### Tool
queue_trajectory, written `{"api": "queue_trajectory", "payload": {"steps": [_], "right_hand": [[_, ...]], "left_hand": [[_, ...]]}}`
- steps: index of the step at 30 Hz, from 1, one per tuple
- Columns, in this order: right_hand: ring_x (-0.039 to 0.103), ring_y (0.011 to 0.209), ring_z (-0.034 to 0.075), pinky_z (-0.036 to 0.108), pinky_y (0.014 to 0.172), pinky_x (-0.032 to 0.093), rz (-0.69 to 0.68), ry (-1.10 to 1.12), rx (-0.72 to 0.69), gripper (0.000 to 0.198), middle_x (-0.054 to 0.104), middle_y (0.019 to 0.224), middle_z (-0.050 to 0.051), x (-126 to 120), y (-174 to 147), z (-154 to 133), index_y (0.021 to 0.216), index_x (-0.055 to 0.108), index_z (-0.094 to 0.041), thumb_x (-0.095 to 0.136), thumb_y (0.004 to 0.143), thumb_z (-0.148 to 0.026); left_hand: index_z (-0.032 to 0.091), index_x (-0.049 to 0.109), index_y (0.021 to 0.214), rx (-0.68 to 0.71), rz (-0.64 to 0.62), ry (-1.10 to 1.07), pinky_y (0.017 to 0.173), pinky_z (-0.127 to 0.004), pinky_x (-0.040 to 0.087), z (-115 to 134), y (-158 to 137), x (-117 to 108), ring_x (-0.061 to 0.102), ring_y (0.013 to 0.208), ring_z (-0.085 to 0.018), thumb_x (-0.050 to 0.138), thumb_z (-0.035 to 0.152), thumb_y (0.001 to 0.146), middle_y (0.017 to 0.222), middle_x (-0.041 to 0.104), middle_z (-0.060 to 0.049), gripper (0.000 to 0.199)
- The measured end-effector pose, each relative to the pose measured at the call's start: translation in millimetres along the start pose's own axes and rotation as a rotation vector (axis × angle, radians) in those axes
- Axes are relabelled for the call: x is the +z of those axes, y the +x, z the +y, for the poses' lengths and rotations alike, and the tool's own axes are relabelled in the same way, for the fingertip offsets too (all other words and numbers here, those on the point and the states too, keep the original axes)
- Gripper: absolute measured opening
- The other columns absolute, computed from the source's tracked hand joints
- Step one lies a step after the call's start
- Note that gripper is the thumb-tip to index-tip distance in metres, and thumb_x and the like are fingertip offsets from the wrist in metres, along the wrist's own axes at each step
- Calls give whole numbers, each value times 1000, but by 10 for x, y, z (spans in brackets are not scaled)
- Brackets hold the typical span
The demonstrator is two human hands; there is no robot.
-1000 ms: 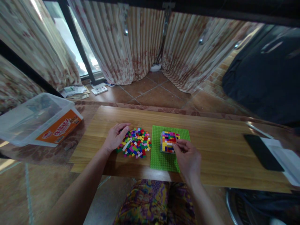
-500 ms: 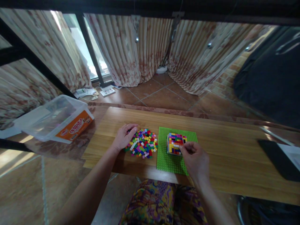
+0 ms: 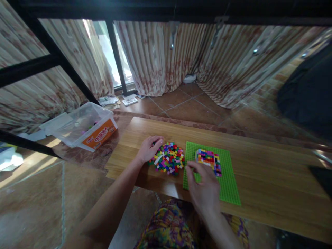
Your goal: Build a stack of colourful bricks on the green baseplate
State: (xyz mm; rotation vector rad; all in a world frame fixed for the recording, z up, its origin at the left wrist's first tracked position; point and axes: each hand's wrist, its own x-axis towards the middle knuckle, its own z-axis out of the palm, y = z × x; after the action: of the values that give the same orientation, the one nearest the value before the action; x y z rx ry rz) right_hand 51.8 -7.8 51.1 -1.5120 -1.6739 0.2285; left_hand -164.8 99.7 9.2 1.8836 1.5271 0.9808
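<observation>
While bricks (image 3: pixel 170 158) (one pile) flank the slack left grip (image 3: pixel 149 149), the right grip (image 3: pixel 204 187) over one baseplate (image 3: pixel 229 185) is unclear.

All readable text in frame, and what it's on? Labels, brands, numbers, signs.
Nothing reads for certain.
Orange label on the clear plastic bin: large white characters, apparently Chinese, plus smaller marks; too blurred to quote.
White booklet-like item on the floor: dark print, too small.
Stacked papers beside it: faint print, unreadable.
Loose bricks and green baseplate: no lettering visible.
</observation>
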Motion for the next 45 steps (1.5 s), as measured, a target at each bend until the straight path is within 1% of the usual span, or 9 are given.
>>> {"api": "queue_trajectory", "payload": {"steps": [2,7,14,20,25,30,33,39,45], "right_hand": [[62,86,20,33,83,46,-132,16,-89,20,72,90,5,217,30,-88,96,70,-19,51,93,-26],[59,93,22,34,88,42,-339,-73,-82,18,69,94,6,661,162,-145,99,69,-19,52,93,-22],[55,92,25,38,86,39,-398,-293,-58,15,65,91,9,840,313,-173,90,70,-21,55,91,-23],[56,91,26,40,86,39,-379,-307,-84,17,65,90,10,907,332,-194,86,67,-19,51,92,-20],[59,91,23,35,83,43,-358,-117,-39,15,67,90,8,751,269,-197,87,65,-19,51,92,-18],[65,72,16,27,70,47,-384,290,241,14,70,78,1,415,113,-181,85,65,-21,52,91,-25],[66,73,15,25,70,49,-370,462,337,14,71,78,0,224,9,-144,82,66,-21,55,89,-28],[65,79,15,25,72,51,-255,457,360,13,70,86,1,-101,-175,52,87,70,-23,59,87,-29],[66,87,17,29,75,53,-36,356,381,14,70,93,4,-365,-178,407,87,74,-24,63,84,-34]], "left_hand": [[19,71,105,4,1,-8,92,-34,50,-4,2,1,66,98,-21,47,43,92,103,73,-7,37],[20,71,106,13,-14,-19,93,-33,50,-15,12,-3,66,99,-20,48,42,92,104,73,-6,34],[19,71,107,22,-24,-22,92,-34,50,-35,15,-4,66,98,-21,48,42,92,104,73,-7,36],[20,71,106,21,-19,-20,91,-34,51,-28,16,-4,67,97,-20,49,43,92,103,74,-6,35],[20,71,105,15,-11,-35,92,-34,51,-26,20,-11,67,98,-20,49,44,91,104,74,-6,35],[20,71,106,18,-6,-34,93,-35,50,-57,19,-8,66,98,-20,49,44,91,104,73,-6,37],[20,71,108,10,-8,-36,93,-35,51,-76,19,-8,66,98,-21,48,46,90,105,73,-6,39],[20,70,109,-15,-14,-27,94,-36,50,-105,28,-11,66,100,-22,48,51,89,107,72,-7,43],[18,69,112,-39,-29,-69,94,-37,51,-129,41,-9,67,96,-23,49,53,88,97,74,-7,47]]}}
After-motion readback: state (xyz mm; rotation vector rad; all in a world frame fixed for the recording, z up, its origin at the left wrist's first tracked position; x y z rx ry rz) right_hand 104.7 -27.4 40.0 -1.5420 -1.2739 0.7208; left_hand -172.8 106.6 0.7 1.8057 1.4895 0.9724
